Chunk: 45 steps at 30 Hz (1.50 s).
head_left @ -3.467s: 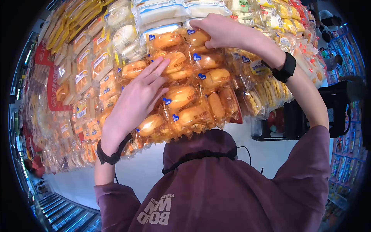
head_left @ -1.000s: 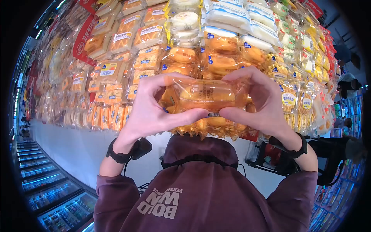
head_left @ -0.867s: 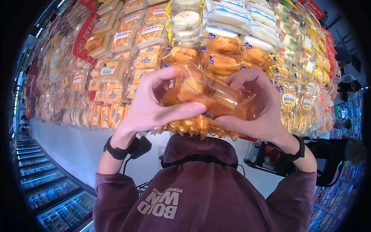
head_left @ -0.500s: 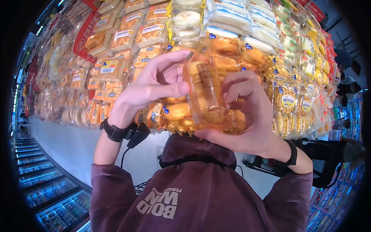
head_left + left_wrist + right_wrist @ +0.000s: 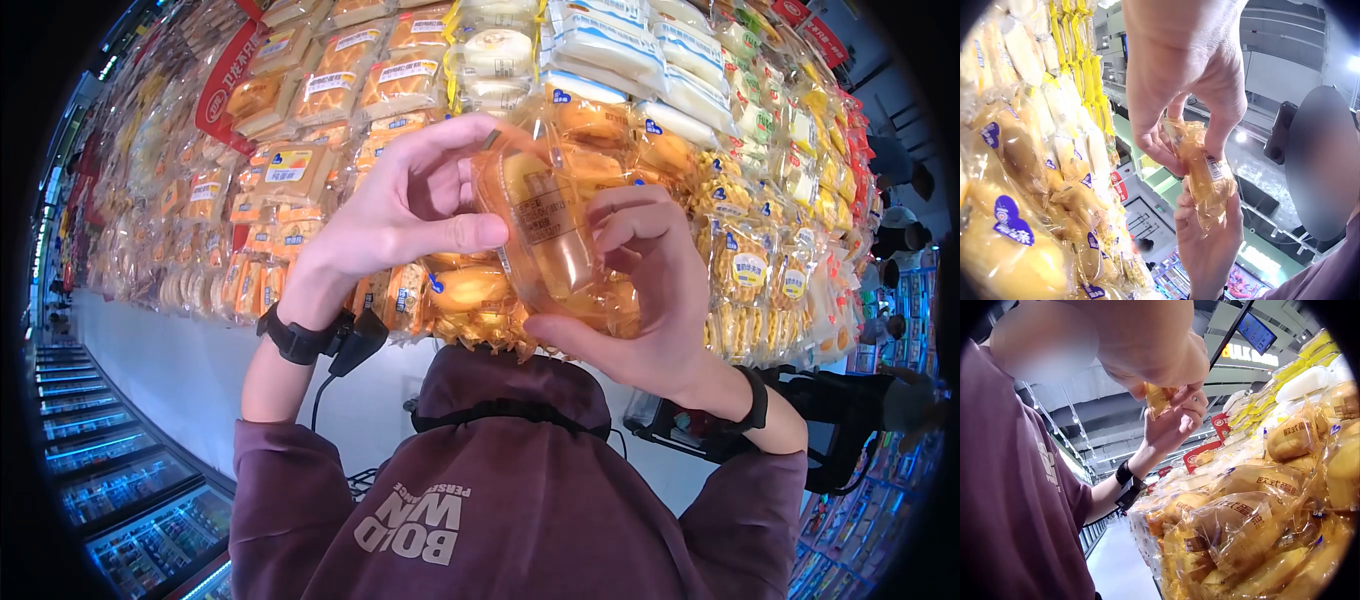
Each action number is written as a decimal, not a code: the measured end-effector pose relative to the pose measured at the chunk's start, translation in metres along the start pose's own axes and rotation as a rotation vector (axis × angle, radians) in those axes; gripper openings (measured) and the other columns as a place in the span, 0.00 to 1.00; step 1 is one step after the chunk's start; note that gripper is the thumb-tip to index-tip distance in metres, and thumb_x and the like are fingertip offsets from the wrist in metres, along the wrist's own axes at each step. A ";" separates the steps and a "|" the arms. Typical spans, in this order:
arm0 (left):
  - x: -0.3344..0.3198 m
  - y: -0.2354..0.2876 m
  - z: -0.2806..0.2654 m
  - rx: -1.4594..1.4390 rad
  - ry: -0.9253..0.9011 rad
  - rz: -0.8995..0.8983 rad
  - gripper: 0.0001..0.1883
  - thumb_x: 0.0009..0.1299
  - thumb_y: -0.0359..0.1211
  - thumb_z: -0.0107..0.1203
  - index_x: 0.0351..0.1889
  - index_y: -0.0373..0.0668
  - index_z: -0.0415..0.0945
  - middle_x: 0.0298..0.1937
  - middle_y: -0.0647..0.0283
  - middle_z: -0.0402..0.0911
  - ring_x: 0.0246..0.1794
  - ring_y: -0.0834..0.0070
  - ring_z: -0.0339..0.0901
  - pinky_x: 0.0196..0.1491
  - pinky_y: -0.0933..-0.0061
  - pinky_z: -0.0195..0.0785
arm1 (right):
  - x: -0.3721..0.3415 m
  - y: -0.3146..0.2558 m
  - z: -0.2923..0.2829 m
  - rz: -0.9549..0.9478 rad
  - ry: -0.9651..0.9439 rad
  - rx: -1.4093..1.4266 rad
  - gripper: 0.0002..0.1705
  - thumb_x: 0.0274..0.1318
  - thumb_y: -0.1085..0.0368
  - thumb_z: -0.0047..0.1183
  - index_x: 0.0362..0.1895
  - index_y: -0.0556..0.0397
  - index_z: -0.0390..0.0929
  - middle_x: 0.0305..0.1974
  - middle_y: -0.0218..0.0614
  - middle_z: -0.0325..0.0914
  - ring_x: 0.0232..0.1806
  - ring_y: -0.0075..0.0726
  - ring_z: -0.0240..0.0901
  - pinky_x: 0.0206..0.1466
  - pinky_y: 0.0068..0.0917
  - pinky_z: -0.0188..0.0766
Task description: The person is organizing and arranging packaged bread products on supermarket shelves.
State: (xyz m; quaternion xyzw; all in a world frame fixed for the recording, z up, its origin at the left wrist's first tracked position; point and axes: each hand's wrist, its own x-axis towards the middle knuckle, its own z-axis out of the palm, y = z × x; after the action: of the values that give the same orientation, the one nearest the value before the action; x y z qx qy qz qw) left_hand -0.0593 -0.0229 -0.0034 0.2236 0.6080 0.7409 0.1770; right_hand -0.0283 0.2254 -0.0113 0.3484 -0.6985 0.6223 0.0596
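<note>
Two hands, one left hand (image 5: 390,215) and one right hand (image 5: 655,300), share one wrapped cake (image 5: 548,225) above the display's near edge; two black wristbands (image 5: 758,396), one per wrist. Toward the display's right edge, two packets with oval yellow-and-white labels (image 5: 748,268) face up. Amber cake packets (image 5: 470,288) along the near edge overlap too much to count. One blue screen (image 5: 1257,331) hangs overhead.

The golden bun package (image 5: 548,215), glossy, see-through and printed with dark text, tilts between the left hand (image 5: 405,205) and the right hand (image 5: 655,300), held by both.
</note>
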 end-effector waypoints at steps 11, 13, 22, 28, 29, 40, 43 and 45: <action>-0.004 0.000 0.030 0.478 0.279 0.308 0.30 0.54 0.26 0.78 0.56 0.35 0.78 0.51 0.64 0.81 0.55 0.79 0.77 0.60 0.75 0.70 | 0.019 0.013 -0.026 0.059 -0.013 0.046 0.34 0.47 0.70 0.75 0.59 0.58 0.75 0.53 0.35 0.80 0.54 0.27 0.76 0.60 0.29 0.71; -0.005 0.001 0.032 0.530 0.300 0.287 0.28 0.54 0.26 0.78 0.53 0.35 0.80 0.48 0.64 0.82 0.54 0.80 0.77 0.60 0.75 0.71 | 0.020 0.011 -0.030 0.106 -0.055 0.008 0.32 0.47 0.69 0.75 0.58 0.58 0.77 0.52 0.35 0.81 0.54 0.27 0.76 0.60 0.29 0.71; 0.001 -0.002 0.025 0.761 0.225 0.521 0.23 0.53 0.28 0.77 0.48 0.36 0.83 0.48 0.59 0.87 0.49 0.71 0.84 0.52 0.68 0.76 | 0.023 0.018 -0.038 -0.133 -0.087 -0.153 0.26 0.43 0.72 0.73 0.50 0.53 0.82 0.51 0.36 0.82 0.51 0.33 0.77 0.56 0.31 0.74; 0.002 0.007 0.028 1.071 0.150 0.817 0.19 0.55 0.28 0.72 0.45 0.37 0.85 0.47 0.58 0.87 0.48 0.61 0.84 0.51 0.63 0.77 | 0.022 0.011 -0.044 -0.364 -0.139 -0.391 0.25 0.41 0.70 0.72 0.49 0.50 0.83 0.53 0.37 0.80 0.52 0.44 0.76 0.55 0.36 0.72; 0.002 0.006 0.029 1.098 0.150 0.840 0.18 0.56 0.28 0.71 0.45 0.37 0.85 0.47 0.58 0.87 0.48 0.61 0.84 0.51 0.63 0.77 | 0.022 0.011 -0.044 -0.389 -0.137 -0.410 0.26 0.42 0.69 0.72 0.50 0.50 0.82 0.53 0.37 0.80 0.53 0.45 0.75 0.56 0.36 0.72; -0.001 0.003 0.032 1.385 0.150 0.992 0.14 0.57 0.26 0.69 0.43 0.40 0.86 0.50 0.64 0.86 0.51 0.63 0.83 0.52 0.63 0.78 | 0.037 0.003 -0.054 -0.255 -0.246 -0.434 0.31 0.42 0.62 0.75 0.54 0.52 0.81 0.50 0.34 0.82 0.51 0.42 0.76 0.56 0.37 0.72; -0.003 0.003 0.030 1.371 0.137 0.917 0.21 0.54 0.26 0.69 0.49 0.40 0.84 0.54 0.61 0.84 0.55 0.61 0.82 0.57 0.59 0.75 | 0.034 0.005 -0.050 -0.267 -0.197 -0.436 0.29 0.42 0.65 0.73 0.52 0.52 0.82 0.48 0.34 0.83 0.49 0.43 0.77 0.55 0.37 0.72; -0.003 0.003 0.029 1.269 0.178 0.824 0.29 0.52 0.25 0.68 0.56 0.41 0.80 0.58 0.58 0.81 0.59 0.59 0.79 0.61 0.57 0.72 | 0.033 0.006 -0.050 -0.278 -0.162 -0.446 0.28 0.41 0.66 0.73 0.52 0.52 0.82 0.47 0.34 0.83 0.48 0.43 0.78 0.55 0.37 0.73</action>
State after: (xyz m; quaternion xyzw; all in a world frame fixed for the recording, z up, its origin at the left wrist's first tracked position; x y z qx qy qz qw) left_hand -0.0405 -0.0009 0.0037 0.4309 0.7968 0.2706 -0.3259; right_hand -0.0743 0.2572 0.0114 0.4677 -0.7661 0.4093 0.1637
